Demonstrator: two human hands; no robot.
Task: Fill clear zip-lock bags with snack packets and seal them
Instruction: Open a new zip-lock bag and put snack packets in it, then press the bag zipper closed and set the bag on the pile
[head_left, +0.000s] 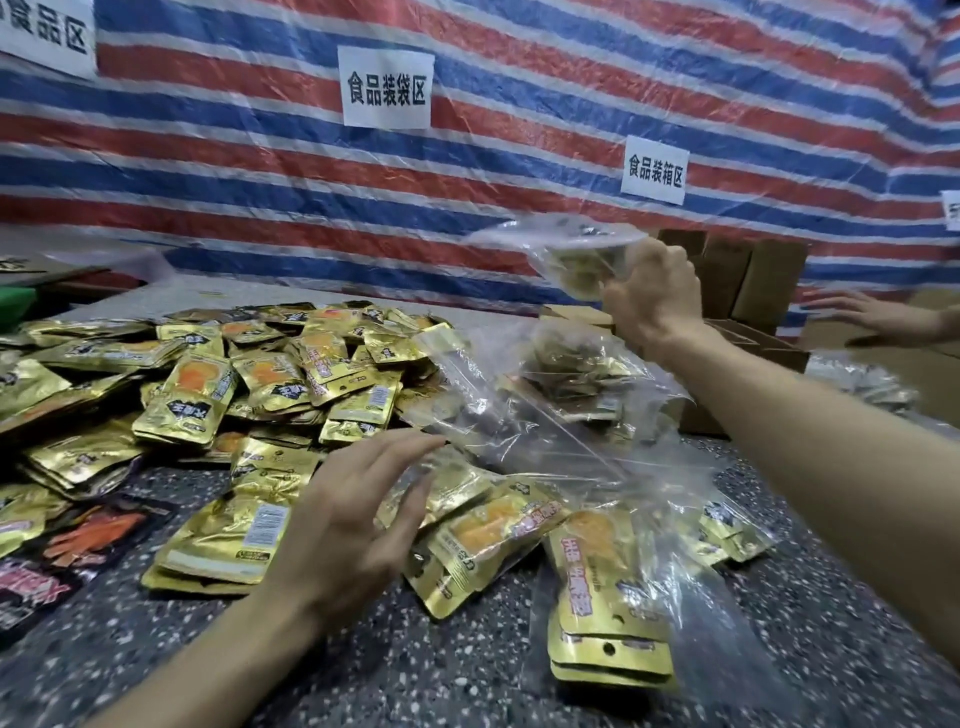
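A: What've we got on the packets (192, 400)?
B: Gold foil-look film, v. glossy, smooth w/ a few creases. Black packets (78, 551) at left edge: glossy too.
A: Bags?
B: Lifted bag (566, 260) & the loose bags (545, 447) on the pile: thin clear plastic, shiny, crinkled.
A: Tabletop (467, 675)?
B: We read it as speckled stone-type, smooth, low sheen.
A: Backdrop?
B: Tarp (519, 78): woven plastic sheet, wrinkled, slight shine. Signs (387, 85) on it: white paper, matt. Boxes (753, 275): brown cardboard, matt.
A: Anything we can't call?
B: Green thing (15, 306), far left: too blurred for us to tell material.
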